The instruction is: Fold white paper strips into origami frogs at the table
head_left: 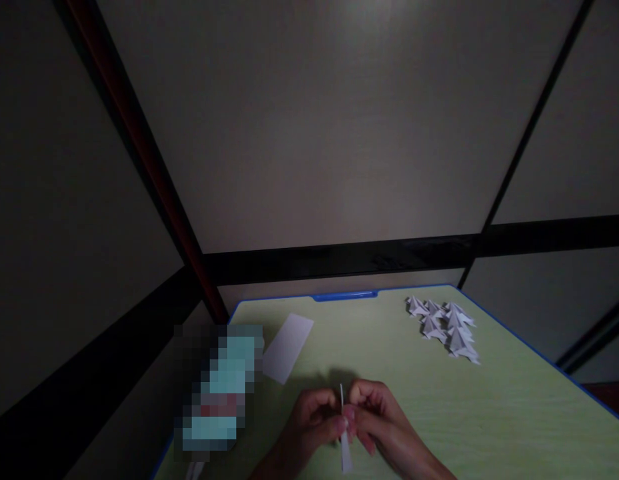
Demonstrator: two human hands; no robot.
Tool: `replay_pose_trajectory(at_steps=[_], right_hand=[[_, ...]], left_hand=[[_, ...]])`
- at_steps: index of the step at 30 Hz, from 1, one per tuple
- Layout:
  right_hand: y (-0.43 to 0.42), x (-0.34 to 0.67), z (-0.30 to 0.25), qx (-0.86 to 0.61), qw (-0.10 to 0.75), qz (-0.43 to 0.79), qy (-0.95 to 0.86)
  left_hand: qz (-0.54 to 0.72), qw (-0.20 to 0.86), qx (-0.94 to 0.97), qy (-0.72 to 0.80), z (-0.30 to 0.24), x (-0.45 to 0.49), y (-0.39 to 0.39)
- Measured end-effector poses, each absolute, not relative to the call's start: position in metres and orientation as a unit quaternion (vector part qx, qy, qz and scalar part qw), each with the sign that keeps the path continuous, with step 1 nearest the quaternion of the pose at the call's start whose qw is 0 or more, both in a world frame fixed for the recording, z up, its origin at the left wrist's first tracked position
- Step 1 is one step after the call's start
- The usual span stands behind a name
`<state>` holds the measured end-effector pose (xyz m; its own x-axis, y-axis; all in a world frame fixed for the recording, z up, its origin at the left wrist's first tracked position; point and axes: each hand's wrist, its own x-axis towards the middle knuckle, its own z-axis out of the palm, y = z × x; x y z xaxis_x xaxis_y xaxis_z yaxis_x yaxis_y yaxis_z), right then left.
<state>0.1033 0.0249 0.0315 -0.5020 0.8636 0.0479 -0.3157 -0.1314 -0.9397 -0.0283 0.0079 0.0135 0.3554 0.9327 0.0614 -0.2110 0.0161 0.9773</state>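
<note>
Between my two hands, near the front of the table, is a narrow folded strip of white paper (346, 457), held upright and seen nearly edge-on. My left hand (314, 417) pinches it from the left with thumb and curled fingers. From the other side, my right hand (376, 413) grips the same paper, its thumb close to the left thumb. The fingers hide the middle of the folded paper. A flat white sheet of paper (288, 348) lies beyond my left hand.
Several folded white paper figures (444, 327) stand grouped at the back right of the pale green table (514, 407). A blurred-out turquoise object (222, 387) is at the left edge. A blue handle piece (345, 295) sits at the far rim, before a panelled wall (339, 147).
</note>
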Motion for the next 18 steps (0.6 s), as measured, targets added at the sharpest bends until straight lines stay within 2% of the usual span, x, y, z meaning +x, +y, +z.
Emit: replay_pose_trajectory(at_steps=[18], right_hand=[[0.0248, 0.1055, 0.0264, -0.242, 0.425, 0.718, -0.496]], left_hand=[[0.467, 0.636, 0.525, 0.320, 0.0146, -0.0278, 0.0093]])
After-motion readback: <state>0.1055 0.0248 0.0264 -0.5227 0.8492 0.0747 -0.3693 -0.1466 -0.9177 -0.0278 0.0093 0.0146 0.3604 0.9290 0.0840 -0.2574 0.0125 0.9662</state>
